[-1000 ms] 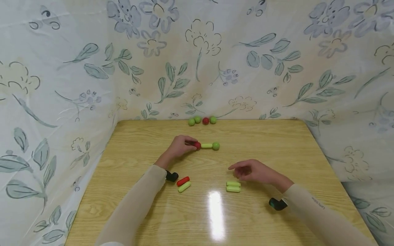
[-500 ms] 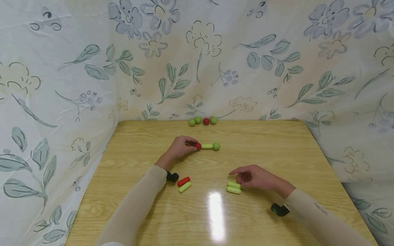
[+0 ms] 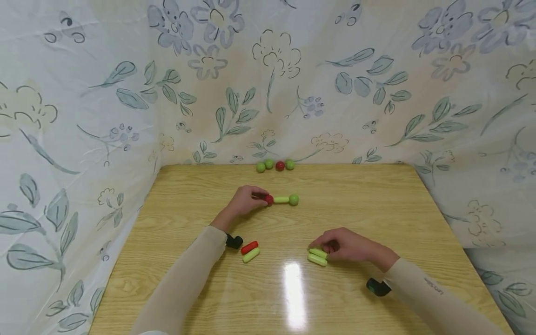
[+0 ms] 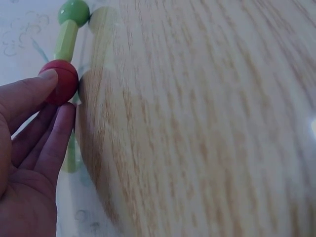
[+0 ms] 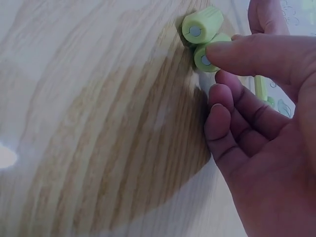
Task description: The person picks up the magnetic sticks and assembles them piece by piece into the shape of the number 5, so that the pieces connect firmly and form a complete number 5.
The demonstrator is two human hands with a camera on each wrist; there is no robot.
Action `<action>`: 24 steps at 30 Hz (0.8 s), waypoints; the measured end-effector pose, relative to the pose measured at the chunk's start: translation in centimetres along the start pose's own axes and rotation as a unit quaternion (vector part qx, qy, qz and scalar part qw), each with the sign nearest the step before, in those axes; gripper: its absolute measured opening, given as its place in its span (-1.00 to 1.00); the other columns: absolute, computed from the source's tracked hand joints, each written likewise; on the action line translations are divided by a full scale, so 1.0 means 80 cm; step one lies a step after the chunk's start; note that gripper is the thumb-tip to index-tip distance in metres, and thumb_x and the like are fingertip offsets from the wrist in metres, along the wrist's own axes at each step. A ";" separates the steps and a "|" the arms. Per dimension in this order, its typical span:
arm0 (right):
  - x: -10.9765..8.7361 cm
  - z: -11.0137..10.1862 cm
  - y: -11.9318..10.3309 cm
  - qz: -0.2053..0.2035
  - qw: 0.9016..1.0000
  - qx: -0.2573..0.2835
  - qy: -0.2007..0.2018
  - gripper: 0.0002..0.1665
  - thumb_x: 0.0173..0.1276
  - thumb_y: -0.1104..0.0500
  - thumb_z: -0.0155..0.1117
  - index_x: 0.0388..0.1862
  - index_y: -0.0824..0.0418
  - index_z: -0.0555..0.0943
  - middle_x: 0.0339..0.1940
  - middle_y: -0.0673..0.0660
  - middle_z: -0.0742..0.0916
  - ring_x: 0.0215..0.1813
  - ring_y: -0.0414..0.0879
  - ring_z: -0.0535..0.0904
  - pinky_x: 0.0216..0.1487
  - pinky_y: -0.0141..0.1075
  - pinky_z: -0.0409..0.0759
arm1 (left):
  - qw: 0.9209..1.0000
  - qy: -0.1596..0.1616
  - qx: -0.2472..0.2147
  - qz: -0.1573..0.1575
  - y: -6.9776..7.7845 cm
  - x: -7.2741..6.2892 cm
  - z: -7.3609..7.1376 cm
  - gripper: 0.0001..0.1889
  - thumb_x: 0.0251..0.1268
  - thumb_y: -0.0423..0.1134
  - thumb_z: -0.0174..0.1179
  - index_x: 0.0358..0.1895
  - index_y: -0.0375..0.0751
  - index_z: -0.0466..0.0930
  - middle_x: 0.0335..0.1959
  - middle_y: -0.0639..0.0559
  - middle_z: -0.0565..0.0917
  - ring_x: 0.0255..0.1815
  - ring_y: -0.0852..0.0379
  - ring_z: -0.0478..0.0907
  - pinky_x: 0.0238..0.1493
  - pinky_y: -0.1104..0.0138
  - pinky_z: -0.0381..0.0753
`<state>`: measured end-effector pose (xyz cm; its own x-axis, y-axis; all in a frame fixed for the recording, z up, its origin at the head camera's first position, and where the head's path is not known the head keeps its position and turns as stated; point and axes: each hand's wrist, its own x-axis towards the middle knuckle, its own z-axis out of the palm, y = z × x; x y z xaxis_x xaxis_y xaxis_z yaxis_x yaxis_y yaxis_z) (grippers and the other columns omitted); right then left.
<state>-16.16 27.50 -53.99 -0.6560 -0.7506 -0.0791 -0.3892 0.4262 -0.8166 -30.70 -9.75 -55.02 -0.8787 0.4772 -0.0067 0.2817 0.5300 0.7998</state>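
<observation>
My left hand (image 3: 244,200) pinches a red ball (image 4: 62,81) between thumb and fingers. From that ball a light green stick (image 3: 281,199) runs to a green ball (image 3: 294,199), all three in one line. My right hand (image 3: 349,244) has a light green stick (image 5: 205,58) between thumb and index finger; the thumb covers part of its end, where a silvery disc shows. Against it lies a second light green stick (image 5: 201,25), its silvery end bare in the right wrist view. The right hand's other fingers are curled below the thumb.
A red stick (image 3: 249,247) and another light green stick (image 3: 251,255) lie side by side near the left forearm. Along the table's (image 3: 356,195) back edge sit several balls, one red (image 3: 280,165) and the others green (image 3: 261,167). Flowered cloth (image 3: 272,93) stands behind.
My right hand has come down toward the pair of light green sticks, and its index finger has bent in to the upper one. The left hand stays on the red ball.
</observation>
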 end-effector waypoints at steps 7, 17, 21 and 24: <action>0.004 0.003 0.000 0.045 0.998 -0.022 0.030 -0.49 0.47 0.31 0.49 0.36 0.05 0.71 -0.30 -0.09 0.68 -0.26 -0.22 0.55 -0.22 -0.33 0.58 | 1.000 0.001 0.002 0.002 -0.002 0.000 0.000 -0.65 0.45 -0.27 0.49 0.23 -0.23 0.79 0.10 -0.05 0.80 0.14 0.00 0.71 0.24 0.13 0.67; 0.006 0.008 0.001 0.046 0.992 -0.078 0.088 -0.45 0.42 0.22 0.60 0.37 0.11 0.70 -0.09 -0.05 0.71 -0.27 -0.24 0.56 -0.23 -0.30 0.64 | 1.000 0.001 0.000 0.006 -0.002 0.002 0.000 -0.65 0.44 -0.28 0.50 0.22 -0.23 0.79 0.08 -0.05 0.80 0.13 0.00 0.72 0.23 0.14 0.67; 0.008 0.009 0.002 0.041 0.992 -0.083 0.088 -0.44 0.44 0.22 0.58 0.40 0.19 0.69 -0.15 -0.05 0.70 -0.26 -0.25 0.56 -0.24 -0.30 0.64 | 1.000 0.000 0.002 0.007 -0.003 0.002 0.000 -0.66 0.44 -0.27 0.49 0.22 -0.23 0.80 0.07 -0.04 0.81 0.13 0.01 0.72 0.23 0.14 0.68; 0.009 0.009 0.001 0.046 0.991 -0.088 0.088 -0.42 0.44 0.23 0.58 0.40 0.22 0.67 -0.16 -0.06 0.70 -0.26 -0.26 0.57 -0.22 -0.30 0.66 | 1.000 0.000 0.004 0.008 -0.003 0.002 0.000 -0.66 0.45 -0.27 0.49 0.21 -0.22 0.80 0.07 -0.03 0.81 0.13 0.02 0.72 0.23 0.14 0.67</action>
<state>-16.21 26.64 -54.54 -0.7903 -0.6118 -0.0345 -0.4195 0.5813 -0.6972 -30.90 -9.80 -55.26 -0.8741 0.4857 0.0062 0.2988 0.5276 0.7952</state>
